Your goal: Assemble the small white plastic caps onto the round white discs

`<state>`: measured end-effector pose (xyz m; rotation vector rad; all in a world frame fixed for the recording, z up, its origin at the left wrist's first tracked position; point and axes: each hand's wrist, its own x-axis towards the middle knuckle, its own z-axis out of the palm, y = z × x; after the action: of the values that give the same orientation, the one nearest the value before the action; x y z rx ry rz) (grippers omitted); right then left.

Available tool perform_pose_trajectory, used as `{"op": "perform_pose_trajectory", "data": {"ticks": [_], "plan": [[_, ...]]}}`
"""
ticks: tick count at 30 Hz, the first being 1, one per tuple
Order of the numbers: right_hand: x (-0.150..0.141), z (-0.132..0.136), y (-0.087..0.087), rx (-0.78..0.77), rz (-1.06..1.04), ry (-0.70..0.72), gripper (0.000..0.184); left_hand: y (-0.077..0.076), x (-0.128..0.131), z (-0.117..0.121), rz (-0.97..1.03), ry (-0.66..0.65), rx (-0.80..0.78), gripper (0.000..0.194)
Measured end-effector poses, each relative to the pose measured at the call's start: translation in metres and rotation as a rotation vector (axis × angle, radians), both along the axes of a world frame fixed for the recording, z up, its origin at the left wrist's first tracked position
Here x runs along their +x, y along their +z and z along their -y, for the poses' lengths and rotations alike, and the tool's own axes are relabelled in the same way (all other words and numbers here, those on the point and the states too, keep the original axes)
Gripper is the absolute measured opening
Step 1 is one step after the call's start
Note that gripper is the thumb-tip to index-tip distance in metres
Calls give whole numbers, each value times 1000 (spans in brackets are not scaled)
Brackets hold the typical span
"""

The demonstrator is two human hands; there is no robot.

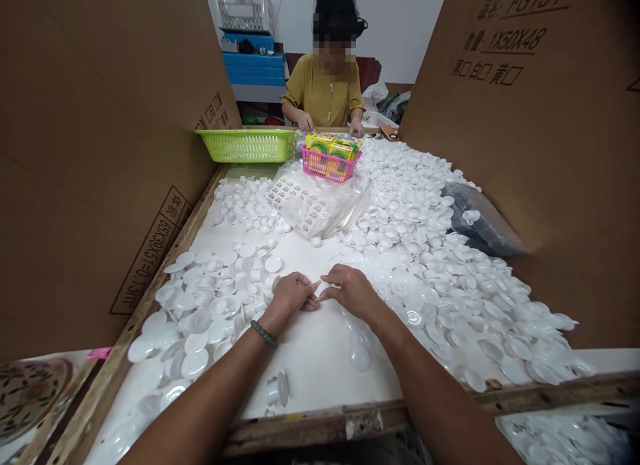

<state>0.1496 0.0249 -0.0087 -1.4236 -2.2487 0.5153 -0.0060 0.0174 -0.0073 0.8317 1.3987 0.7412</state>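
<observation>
At the middle of the table my left hand (291, 293) and my right hand (350, 288) meet with pinched fingers. Between them is a small white plastic disc (323, 289), gripped from both sides and partly covered by the fingertips. Left of my left hand lies a loose pile of white flanged plastic discs (200, 318). Clear, shallow plastic discs (359, 358) lie beneath and beside my right forearm. A single white flanged piece (278, 389) rests on its side near the front edge.
Cardboard walls (90, 151) flank the table. A big heap of clear discs (415, 218) covers the right side. Farther back are a plastic bag (310, 205), a pink basket (327, 166) with yellow packets and a green basket (250, 146). A person (325, 85) works opposite.
</observation>
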Motion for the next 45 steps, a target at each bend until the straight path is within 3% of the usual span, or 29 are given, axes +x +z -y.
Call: {"op": "perform_pose_trajectory", "data": {"ticks": [6, 13, 20, 29, 37, 42, 45], "plan": [[-4, 2, 0, 58, 173, -26, 28, -7, -1, 7, 96, 58, 81, 30], [-10, 7, 3, 154, 200, 28, 10, -7, -3, 2, 60, 13, 43, 28], [-16, 2, 5, 43, 202, 20, 27, -4, -3, -3, -49, -58, -2, 29], [-15, 8, 1, 74, 288, -135, 24, -8, 4, 2, -30, 34, 114, 25], [-41, 19, 3, 161, 510, -24, 16, -7, 5, 3, 24, 24, 105, 22], [-28, 14, 5, 93, 369, -42, 22, -7, 6, 2, 1, 33, 92, 21], [-11, 5, 7, 100, 224, -25, 33, 3, -2, 2, -96, 5, 125, 22]]}}
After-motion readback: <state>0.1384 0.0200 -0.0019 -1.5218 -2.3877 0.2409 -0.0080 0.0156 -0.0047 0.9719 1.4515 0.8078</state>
